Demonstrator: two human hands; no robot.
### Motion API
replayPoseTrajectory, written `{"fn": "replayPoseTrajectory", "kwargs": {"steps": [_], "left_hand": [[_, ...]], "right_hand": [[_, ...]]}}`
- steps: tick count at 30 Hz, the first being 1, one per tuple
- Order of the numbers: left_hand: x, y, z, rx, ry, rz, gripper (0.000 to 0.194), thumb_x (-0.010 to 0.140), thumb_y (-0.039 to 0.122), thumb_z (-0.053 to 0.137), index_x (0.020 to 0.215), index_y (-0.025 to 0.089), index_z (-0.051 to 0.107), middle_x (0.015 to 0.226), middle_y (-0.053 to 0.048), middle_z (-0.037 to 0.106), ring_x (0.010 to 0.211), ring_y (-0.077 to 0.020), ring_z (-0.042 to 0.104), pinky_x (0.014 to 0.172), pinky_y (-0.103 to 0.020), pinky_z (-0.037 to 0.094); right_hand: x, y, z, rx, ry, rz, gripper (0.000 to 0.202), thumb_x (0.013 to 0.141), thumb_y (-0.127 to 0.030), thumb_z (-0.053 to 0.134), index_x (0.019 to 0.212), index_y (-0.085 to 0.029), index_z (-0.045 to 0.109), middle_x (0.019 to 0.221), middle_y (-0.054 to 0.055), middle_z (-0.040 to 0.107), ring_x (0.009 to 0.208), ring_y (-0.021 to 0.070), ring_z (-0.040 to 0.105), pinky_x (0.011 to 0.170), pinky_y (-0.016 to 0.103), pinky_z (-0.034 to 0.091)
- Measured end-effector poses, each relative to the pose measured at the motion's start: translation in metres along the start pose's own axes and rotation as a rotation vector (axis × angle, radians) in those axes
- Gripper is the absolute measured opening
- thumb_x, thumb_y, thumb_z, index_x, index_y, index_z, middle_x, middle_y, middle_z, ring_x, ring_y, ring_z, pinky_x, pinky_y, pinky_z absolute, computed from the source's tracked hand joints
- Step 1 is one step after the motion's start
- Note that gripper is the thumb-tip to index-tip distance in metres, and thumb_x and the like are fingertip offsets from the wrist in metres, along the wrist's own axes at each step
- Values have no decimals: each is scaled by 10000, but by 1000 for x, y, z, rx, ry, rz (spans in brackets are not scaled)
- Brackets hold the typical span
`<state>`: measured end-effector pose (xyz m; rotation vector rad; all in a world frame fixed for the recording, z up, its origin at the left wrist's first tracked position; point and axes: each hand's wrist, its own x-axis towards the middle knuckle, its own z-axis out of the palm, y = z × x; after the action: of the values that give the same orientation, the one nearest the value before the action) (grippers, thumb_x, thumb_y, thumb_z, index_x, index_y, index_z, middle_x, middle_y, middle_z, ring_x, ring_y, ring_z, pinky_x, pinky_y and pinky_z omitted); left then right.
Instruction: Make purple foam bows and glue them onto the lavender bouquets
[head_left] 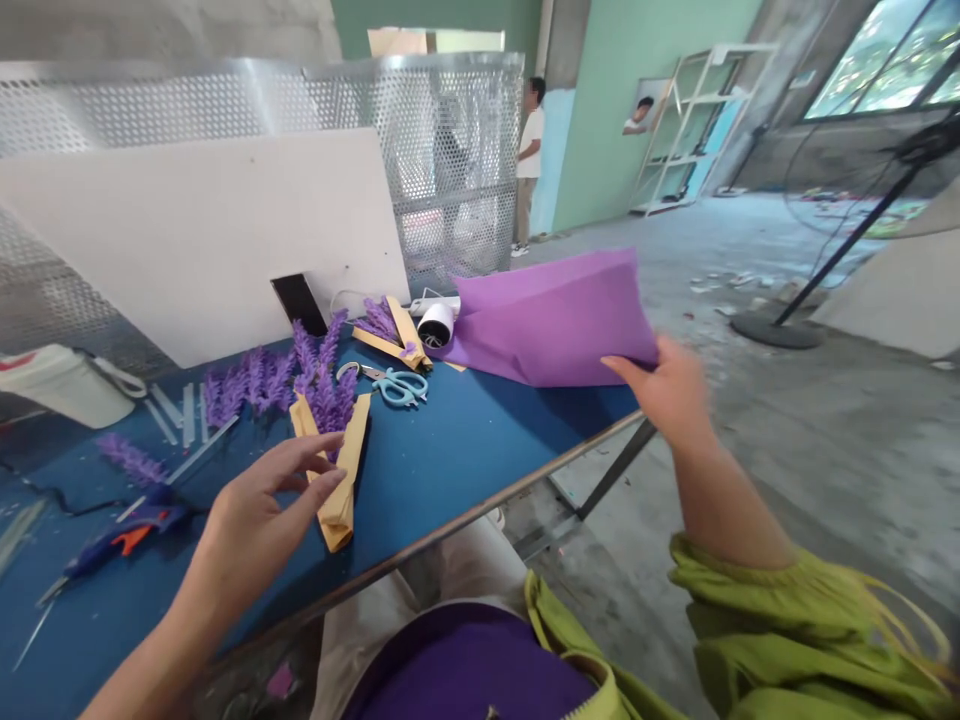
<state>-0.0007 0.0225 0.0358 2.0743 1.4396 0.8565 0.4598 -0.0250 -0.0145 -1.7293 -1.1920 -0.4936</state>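
At the table's right end, my right hand [669,393] is closed on the lower right corner of a large purple sheet [551,320], which hangs partly in the air above the tabletop. My left hand [262,505] hovers at a bunch of artificial lavender [328,395] in a folded yellow paper wrap [349,490]. Its thumb and fingers are apart over the wrap, with nothing held between them. Behind the bunch lie light-blue scissors [397,385] and a second lavender bunch in yellow paper [405,332].
A blue glue gun [142,520], glue sticks [187,415] and loose lavender stems [251,380] lie on the blue table [427,460]. A white jug [67,385], a phone [298,303] and a white cylinder [436,325] stand farther back. Beyond stand a fan [832,250] and a person [530,150].
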Motion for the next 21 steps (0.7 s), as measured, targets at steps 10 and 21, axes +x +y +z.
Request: {"fn": "replayPoseTrajectory", "kwargs": {"steps": [10,21], "left_hand": [[40,23,10,209,-73,374,515,873,542,593,1300,257,632,1202,-79,702,969,-262,696,830,-391,589],[89,71,73,667,-119,906,732,817,195,679,1503,182,424,1595,-170,362,1471,-369,334,1186,-544,344]], "right_hand": [[-97,-16,-21,23,-183,-473,350,888,-100,499,1079,-265,743,1003,37,781,894,185,709,928,394,479],[-125,1,-12,-3,-16,-403,196,868,-175,574,789,-234,744,769,85,717,786,248,673,718,402,541]]}}
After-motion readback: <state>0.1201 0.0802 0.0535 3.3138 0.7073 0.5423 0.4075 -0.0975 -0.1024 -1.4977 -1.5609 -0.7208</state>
